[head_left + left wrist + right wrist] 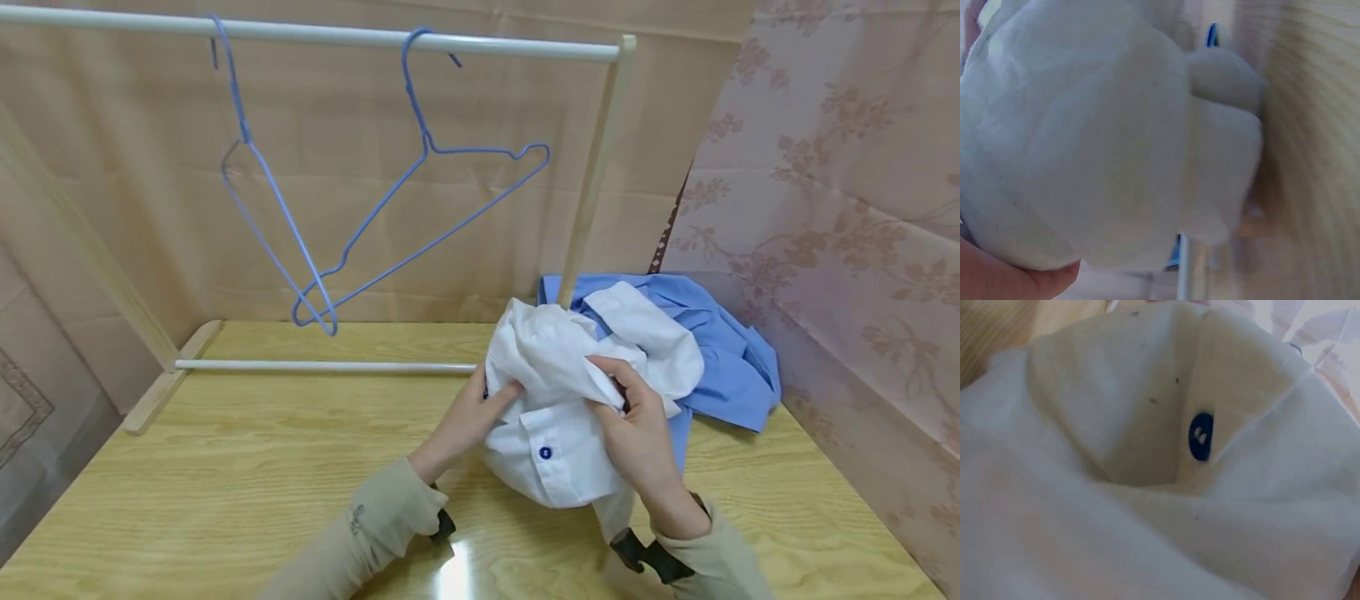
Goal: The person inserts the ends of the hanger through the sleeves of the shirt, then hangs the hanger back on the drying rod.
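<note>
A crumpled white shirt with dark blue buttons is bunched up between both hands, at the right of the head view. On its left side my left hand grips the cloth, thumb in front and the other fingers hidden behind. My right hand pinches a fold on the opposite side. The left wrist view is mostly filled by the white cloth, with a thumb at its lower edge. One blue button shows close up in the right wrist view; the right hand cannot be seen there.
Two blue wire hangers hang from the white rail of a rack, their lower ends crossing. Behind the white shirt, a blue garment lies heaped by the rack's right post. A lower bar runs above the wood-grain table.
</note>
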A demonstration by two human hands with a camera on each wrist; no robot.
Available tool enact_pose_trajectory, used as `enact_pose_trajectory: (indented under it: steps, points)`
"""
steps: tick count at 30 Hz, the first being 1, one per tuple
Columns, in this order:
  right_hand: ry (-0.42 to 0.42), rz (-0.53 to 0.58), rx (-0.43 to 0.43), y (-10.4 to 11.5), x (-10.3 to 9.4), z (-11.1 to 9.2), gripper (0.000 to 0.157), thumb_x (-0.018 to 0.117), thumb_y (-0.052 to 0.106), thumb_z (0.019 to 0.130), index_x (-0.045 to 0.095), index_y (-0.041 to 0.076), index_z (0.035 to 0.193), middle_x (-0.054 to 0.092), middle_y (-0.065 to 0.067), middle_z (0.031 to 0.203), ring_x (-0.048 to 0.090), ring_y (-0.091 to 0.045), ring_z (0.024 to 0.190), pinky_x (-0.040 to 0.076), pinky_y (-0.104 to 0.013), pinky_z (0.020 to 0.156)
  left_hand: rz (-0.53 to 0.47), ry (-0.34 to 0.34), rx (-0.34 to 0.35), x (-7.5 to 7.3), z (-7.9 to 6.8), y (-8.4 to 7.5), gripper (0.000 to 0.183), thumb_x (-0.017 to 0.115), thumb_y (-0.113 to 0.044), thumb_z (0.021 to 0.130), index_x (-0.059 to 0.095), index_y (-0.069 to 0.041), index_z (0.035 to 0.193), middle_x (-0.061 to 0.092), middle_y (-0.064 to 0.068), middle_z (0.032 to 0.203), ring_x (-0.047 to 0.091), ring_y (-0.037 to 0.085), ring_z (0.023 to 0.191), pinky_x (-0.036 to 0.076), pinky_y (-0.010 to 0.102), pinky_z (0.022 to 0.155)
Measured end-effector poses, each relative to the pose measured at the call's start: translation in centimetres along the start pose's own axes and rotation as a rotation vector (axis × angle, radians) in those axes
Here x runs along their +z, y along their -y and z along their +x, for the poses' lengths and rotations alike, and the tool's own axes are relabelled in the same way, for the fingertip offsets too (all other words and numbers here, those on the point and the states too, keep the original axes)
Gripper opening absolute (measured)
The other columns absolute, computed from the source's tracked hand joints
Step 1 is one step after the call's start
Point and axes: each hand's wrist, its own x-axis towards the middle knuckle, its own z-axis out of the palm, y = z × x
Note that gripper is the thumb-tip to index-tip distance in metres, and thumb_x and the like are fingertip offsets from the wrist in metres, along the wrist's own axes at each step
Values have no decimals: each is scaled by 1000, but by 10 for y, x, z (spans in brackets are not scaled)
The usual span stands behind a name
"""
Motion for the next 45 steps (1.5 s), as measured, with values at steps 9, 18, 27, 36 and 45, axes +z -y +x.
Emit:
enact_pose_trajectory:
  steps: [9,18,27,36,45]
  points:
    - [36,99,-79,0,18,1,30,55,-7,84,58,4,112,60,-10,110,55,-8,100,44,-15,83,-57,-165,81,-18,-2,-18,59,61,-25,86,34,-16,138,47,5,131,48,20,115,39,39,96]
    - [98,49,-211,-1,26,5,28,61,-1,83,58,7,110,58,-5,104,54,-9,92,45,-18,76,-1,-301,165,-37,-7,-33,45,63,-10,83,45,-4,124,57,13,112,57,24,94,48,36,78]
    - [167,-187,-206,-3,25,3,35,71,17,78,56,13,110,56,1,94,50,-9,74,44,-22,61,41,-349,214,-50,-8,-37,37,61,-6,83,52,-7,119,60,11,104,57,19,86,47,30,72]
    - [252,-338,-112,-5,21,0,41,67,35,81,54,13,112,60,0,87,52,-10,75,45,-27,65,116,-371,288,-58,-10,-41,26,60,-3,82,59,-3,108,63,13,93,55,17,77,45,26,66]
    - [217,-443,-135,-14,15,-3,17,55,12,90,61,-1,99,66,-13,93,61,-20,81,46,-34,64,127,-333,332,-59,-11,-40,23,61,2,81,62,-2,104,64,12,91,54,15,76,45,23,67]
